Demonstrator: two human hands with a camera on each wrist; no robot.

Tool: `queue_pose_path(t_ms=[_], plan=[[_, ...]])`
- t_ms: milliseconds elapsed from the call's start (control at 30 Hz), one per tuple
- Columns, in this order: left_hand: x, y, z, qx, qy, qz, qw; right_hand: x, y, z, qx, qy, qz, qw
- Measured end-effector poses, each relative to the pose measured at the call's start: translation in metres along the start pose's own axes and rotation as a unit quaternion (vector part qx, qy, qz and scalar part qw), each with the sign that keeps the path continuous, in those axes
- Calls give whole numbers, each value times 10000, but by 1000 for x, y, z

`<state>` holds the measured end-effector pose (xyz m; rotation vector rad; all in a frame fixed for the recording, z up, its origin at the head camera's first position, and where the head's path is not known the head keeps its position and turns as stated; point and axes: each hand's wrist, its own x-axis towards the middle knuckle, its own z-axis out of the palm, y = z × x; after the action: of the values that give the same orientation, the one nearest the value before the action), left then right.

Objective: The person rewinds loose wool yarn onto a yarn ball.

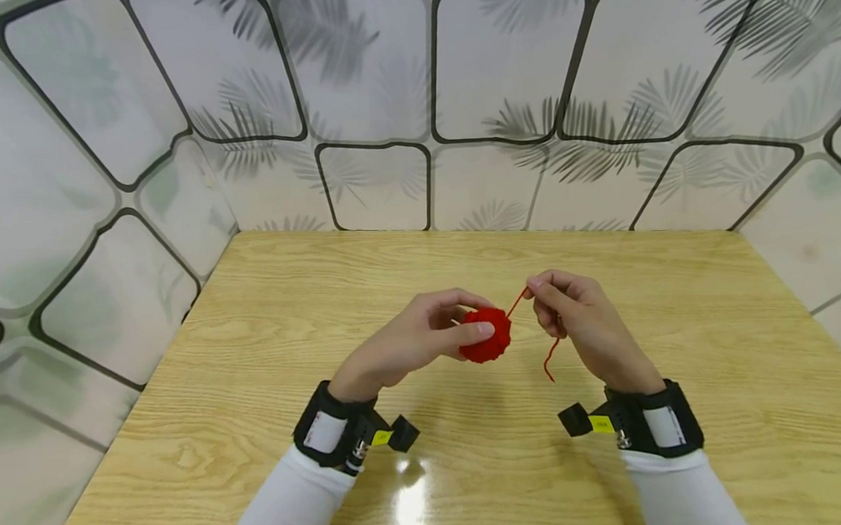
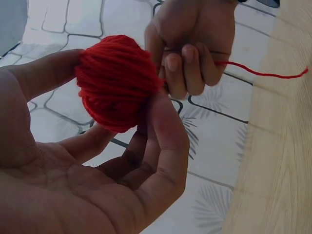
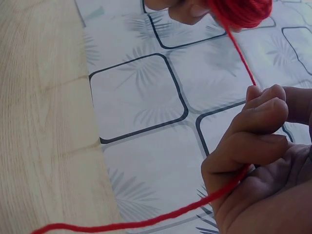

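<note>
A small ball of red yarn (image 1: 485,336) is held above the table between the thumb and fingers of my left hand (image 1: 434,332). In the left wrist view the wound strands of the yarn ball (image 2: 117,80) show clearly, gripped from both sides. My right hand (image 1: 578,314) pinches the yarn strand (image 3: 241,56) between thumb and fingertips, just right of the ball. Between ball and fingertips the strand runs straight. Its loose tail (image 3: 146,223) passes under the curled fingers of the right hand and hangs free below it.
The wooden table (image 1: 253,301) spreads under both hands. Behind it and at its sides stand pale walls (image 1: 382,186) patterned with dark outlines and leaves. Each wrist wears a black strap with a small camera (image 1: 403,434). Light glares on the table's near part.
</note>
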<state>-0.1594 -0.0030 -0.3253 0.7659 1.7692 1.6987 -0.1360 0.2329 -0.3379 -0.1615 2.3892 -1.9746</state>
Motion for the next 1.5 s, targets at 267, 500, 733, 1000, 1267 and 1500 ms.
queue_pose_path(t_ms=[267, 500, 733, 1000, 1267, 1500], plan=[[2, -7, 1, 1171, 7, 23, 9931, -5, -8, -2, 55, 53, -174, 9998], [3, -10, 2, 1948, 364, 55, 9802, -10, -19, 1, -27, -9, -294, 9996], [5, -14, 3, 2201, 922, -83, 9711, -15, -27, 12, -208, -169, -568, 9980], [9, -19, 2, 1790, 1593, -205, 9707, -18, -29, 28, -937, -529, -937, 9898], [14, -24, -1, 827, 2155, -109, 9729, -21, -30, 39, -1258, -918, -1277, 9795], [16, -19, -3, -702, 2233, -12, 9722, -24, -30, 45, -1405, -1114, -1077, 9779]])
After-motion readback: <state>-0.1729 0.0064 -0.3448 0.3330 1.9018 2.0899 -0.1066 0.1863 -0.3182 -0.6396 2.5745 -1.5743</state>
